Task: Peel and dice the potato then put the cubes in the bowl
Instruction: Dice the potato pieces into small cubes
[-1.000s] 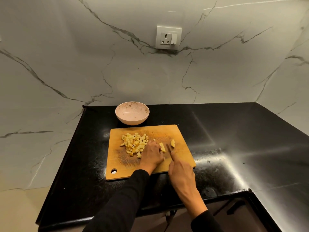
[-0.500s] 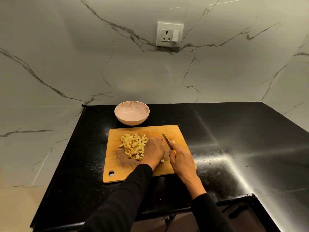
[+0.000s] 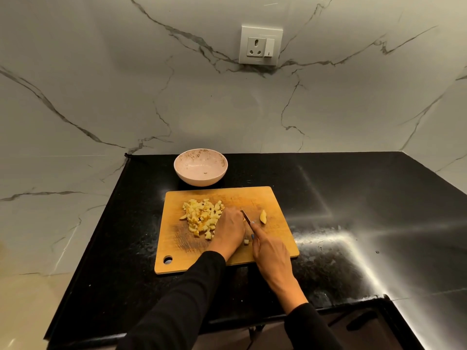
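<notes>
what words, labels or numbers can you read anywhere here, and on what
None can be read.
The wall socket plate has no legible marking; a faint strip along its top edge is too small to read.
The bowl, cutting board and knife show no text.

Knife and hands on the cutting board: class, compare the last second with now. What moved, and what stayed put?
The knife in the right hand swung its blade up half a second ago and is down again beside the left hand. The potato wedge shows again right of the blade. The diced potato pile, cutting board and bowl stayed.
</notes>
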